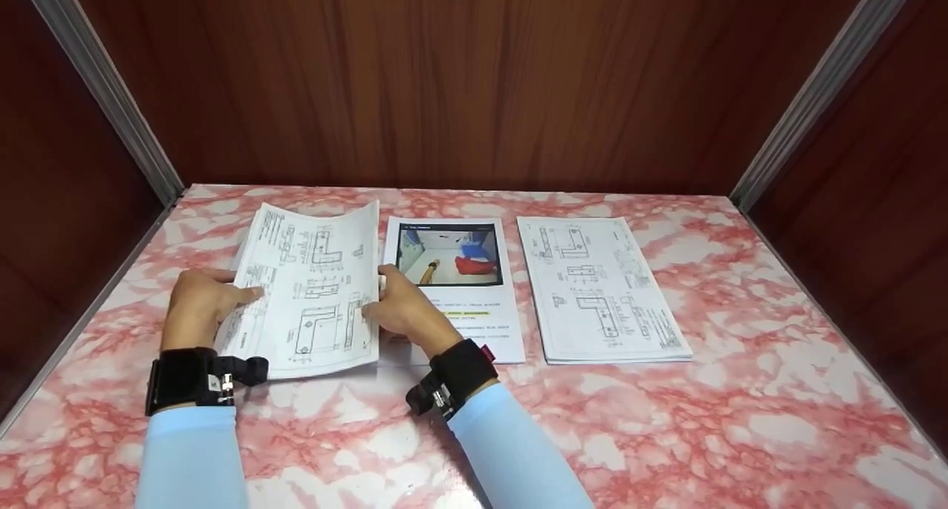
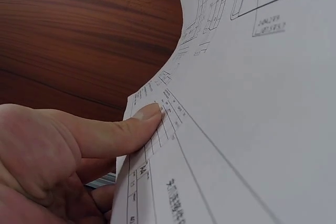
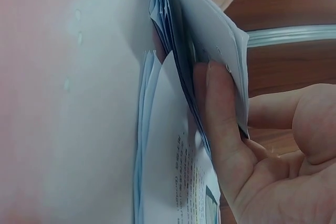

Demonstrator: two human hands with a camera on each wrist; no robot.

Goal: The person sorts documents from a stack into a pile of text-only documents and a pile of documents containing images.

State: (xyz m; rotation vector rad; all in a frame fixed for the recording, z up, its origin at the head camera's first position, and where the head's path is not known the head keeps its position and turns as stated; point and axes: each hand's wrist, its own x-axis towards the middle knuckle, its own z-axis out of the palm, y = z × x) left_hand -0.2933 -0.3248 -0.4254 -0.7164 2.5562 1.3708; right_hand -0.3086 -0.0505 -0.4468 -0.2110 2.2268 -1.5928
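Observation:
A sheaf of paper [image 1: 292,346] printed with technical drawings is raised and bowed at the left of the table. My left hand [image 1: 204,305] grips its left edge, the thumb [image 2: 118,135] lying flat on the printed face and the other fingers behind. At the right edge, my right hand [image 1: 407,309] pinches the sheaf. In the right wrist view several sheets [image 3: 223,40] lie between its fingers [image 3: 220,108], and a darker layer of paper hangs behind them. The sheaf leans over the left side of a middle stack [image 1: 444,346], which carries a colour photo and text.
To the right lies another stack of drawing sheets [image 1: 615,294], flat and squared. The tabletop [image 1: 666,435] has a red and white marbled pattern. Dark wood panels [image 1: 474,87] with metal corner strips [image 1: 807,87] enclose the back and sides.

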